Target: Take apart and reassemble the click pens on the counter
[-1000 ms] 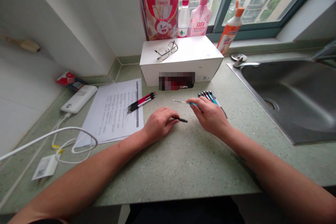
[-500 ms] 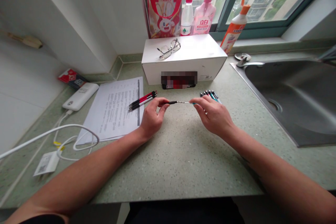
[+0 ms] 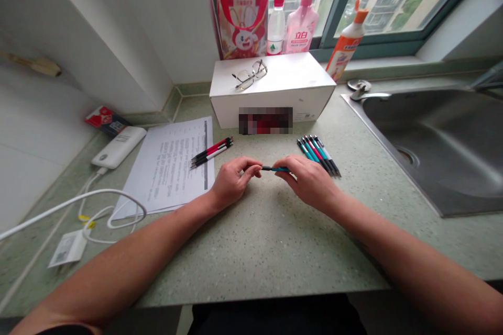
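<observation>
Above the counter, a teal pen (image 3: 280, 169) with a dark grip lies level between my two hands. My left hand (image 3: 236, 180) pinches its dark end, and my right hand (image 3: 308, 178) is closed on the teal barrel. The two parts of the pen meet or nearly meet; my fingers cover much of it. Just beyond my right hand lies a row of several pens (image 3: 320, 154) in teal, red and white. To the left of my left hand, a few red, black and white pens (image 3: 212, 152) rest partly on printed paper (image 3: 168, 162).
A white box (image 3: 271, 81) bearing eyeglasses (image 3: 251, 74) stands behind my hands, a blurred-out patch at its front. At left are a white power bank (image 3: 119, 146), a cable (image 3: 129, 193) and a charger (image 3: 68, 246). A steel sink (image 3: 444, 152) is on the right.
The pen's halves have come together, covering the thin refill that showed between my hands. Both hands have moved slightly nearer to me, and more of the right-hand pen row shows.
</observation>
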Action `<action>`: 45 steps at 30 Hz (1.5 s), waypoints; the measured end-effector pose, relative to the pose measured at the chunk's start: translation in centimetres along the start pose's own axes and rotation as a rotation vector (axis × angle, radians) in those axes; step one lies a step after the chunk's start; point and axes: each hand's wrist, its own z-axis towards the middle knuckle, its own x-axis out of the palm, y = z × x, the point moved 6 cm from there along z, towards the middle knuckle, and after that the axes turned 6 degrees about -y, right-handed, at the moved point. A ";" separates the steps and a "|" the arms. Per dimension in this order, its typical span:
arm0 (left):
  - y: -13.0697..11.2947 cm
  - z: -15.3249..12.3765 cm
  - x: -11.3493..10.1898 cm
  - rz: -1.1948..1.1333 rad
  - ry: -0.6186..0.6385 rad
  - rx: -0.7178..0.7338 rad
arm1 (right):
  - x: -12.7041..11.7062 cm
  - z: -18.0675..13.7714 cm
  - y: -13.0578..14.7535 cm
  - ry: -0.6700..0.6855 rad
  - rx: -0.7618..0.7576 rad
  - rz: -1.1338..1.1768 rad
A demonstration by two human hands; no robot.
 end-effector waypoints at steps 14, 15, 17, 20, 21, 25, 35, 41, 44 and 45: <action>-1.4 0.1 -0.3 -0.011 -0.027 0.155 | 0.2 -0.1 -0.4 0.070 0.186 0.076; -1.5 0.1 -0.3 -0.008 -0.032 0.153 | 0.1 -0.1 -0.3 0.062 0.194 0.080; -1.7 0.1 -0.3 0.000 -0.037 0.175 | 0.2 -0.1 -0.3 0.065 0.195 0.083; -2.1 0.0 -0.4 0.017 -0.037 0.253 | 0.5 -0.2 -0.3 0.093 0.169 0.062; -2.1 0.0 -0.4 0.025 -0.040 0.272 | 0.6 -0.2 -0.3 0.100 0.161 0.050; -1.9 0.0 -0.4 0.046 -0.045 0.277 | 0.9 -0.2 -0.3 0.123 0.147 0.022; -2.2 0.1 -0.6 0.046 -0.051 0.286 | 0.9 -0.3 -0.4 0.126 0.131 0.024; -1.2 -0.1 -0.4 -0.001 -0.063 0.154 | 1.1 -0.3 -0.6 0.154 0.122 -0.052; -0.6 -0.1 -0.2 -0.019 -0.055 0.038 | 0.9 -0.3 -0.7 0.125 0.123 -0.067; -0.4 -0.1 -0.2 -0.008 -0.049 0.016 | 0.8 -0.3 -0.7 0.122 0.121 -0.073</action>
